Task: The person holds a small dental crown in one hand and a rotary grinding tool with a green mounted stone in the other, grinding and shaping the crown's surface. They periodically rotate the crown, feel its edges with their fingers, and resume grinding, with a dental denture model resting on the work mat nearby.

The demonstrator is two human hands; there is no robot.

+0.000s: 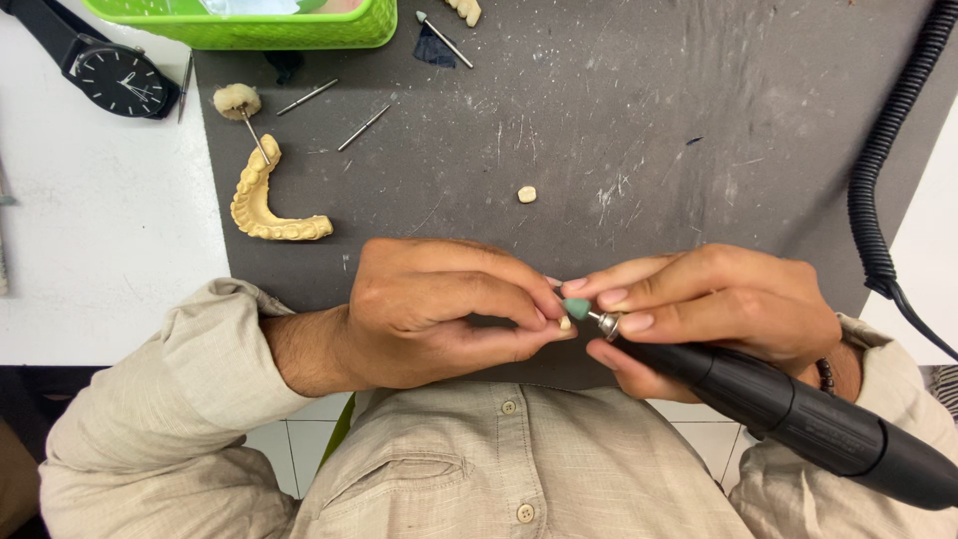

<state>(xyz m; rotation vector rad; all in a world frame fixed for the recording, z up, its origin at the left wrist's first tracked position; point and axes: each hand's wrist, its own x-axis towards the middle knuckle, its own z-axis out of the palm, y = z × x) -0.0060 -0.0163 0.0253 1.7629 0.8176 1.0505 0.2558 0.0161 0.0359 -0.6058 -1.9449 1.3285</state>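
Observation:
My left hand (439, 309) pinches a tiny cream tooth crown (565, 322) between thumb and fingertips. My right hand (714, 304) grips a black rotary handpiece (798, 414) like a pen. Its green cone-shaped polishing tip (577, 308) touches the crown. Both hands hover over the near edge of a dark grey work mat (619, 110), close to my chest.
A yellow dental arch model (261, 205), a loose crown (527, 194), several burs (362, 128) and a fluffy buff (238, 100) lie on the mat. A green basket (249, 30) and a black wristwatch (115, 75) sit at the back left. A coiled black cable (878, 180) runs down the right.

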